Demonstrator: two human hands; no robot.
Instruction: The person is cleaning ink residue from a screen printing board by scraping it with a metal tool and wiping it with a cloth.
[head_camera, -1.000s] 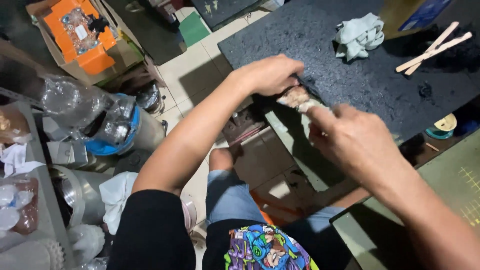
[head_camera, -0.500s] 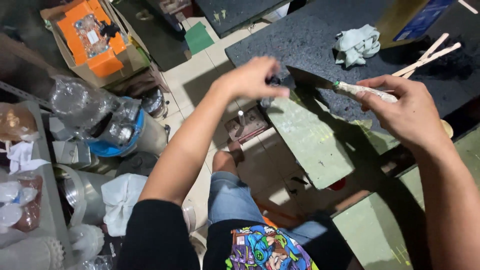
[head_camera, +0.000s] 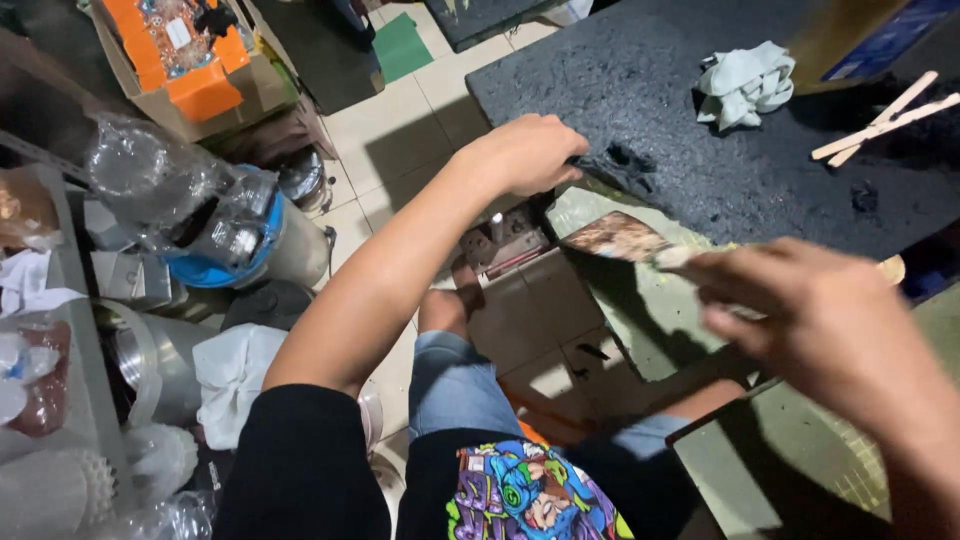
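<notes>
Scraper blade (head_camera: 618, 238) beyond right fingers (head_camera: 722, 290)

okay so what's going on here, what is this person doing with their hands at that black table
A seated person works at the edge of a black, ink-caked table. The left hand rests on the table's near corner. The right hand holds a scraper with a smeared flat blade, just off the table's edge over a pale green board. A crumpled rag and two wooden sticks lie farther back on the table.
</notes>
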